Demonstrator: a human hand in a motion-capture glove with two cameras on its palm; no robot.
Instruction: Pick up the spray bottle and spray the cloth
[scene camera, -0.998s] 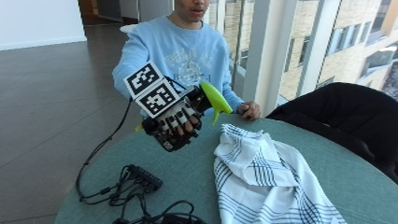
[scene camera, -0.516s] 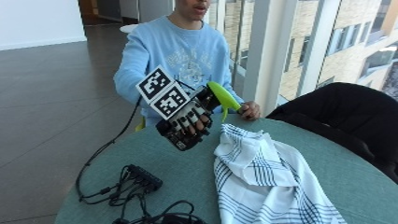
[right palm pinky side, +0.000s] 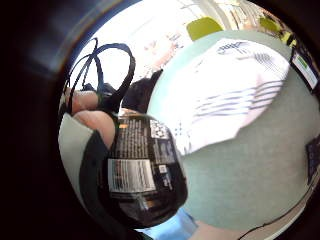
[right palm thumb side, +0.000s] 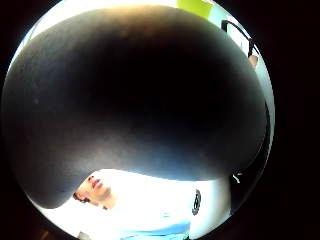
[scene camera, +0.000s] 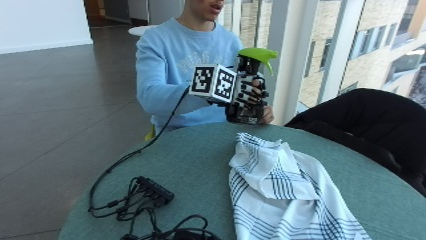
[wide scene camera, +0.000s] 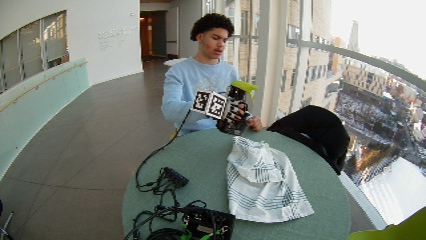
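Observation:
A black spray bottle (scene camera: 247, 95) with a lime green trigger head (scene camera: 257, 53) is held upright above the far edge of the round table. My gloved right hand (scene camera: 251, 92) grips its body, fingers curled round it. In the outside view the nozzle points right. The white cloth with dark blue stripes (scene camera: 283, 192) lies crumpled on the green table (scene camera: 186, 165), below and in front of the bottle. In the little finger side palm view the bottle's labelled body (right palm pinky side: 137, 167) sits close to the palm with the cloth (right palm pinky side: 235, 95) beyond. The bottle (right palm thumb side: 135, 95) fills the thumb side palm view.
A black box with tangled cables (scene camera: 150, 192) lies on the table's left part. A dark jacket drapes over a chair (scene camera: 363, 122) at the right. The person's bare hand (scene camera: 267, 115) rests on the far table edge behind the bottle.
My hand has lifted the bottle higher and turned it from tilted to upright; the green head now stands at chest height.

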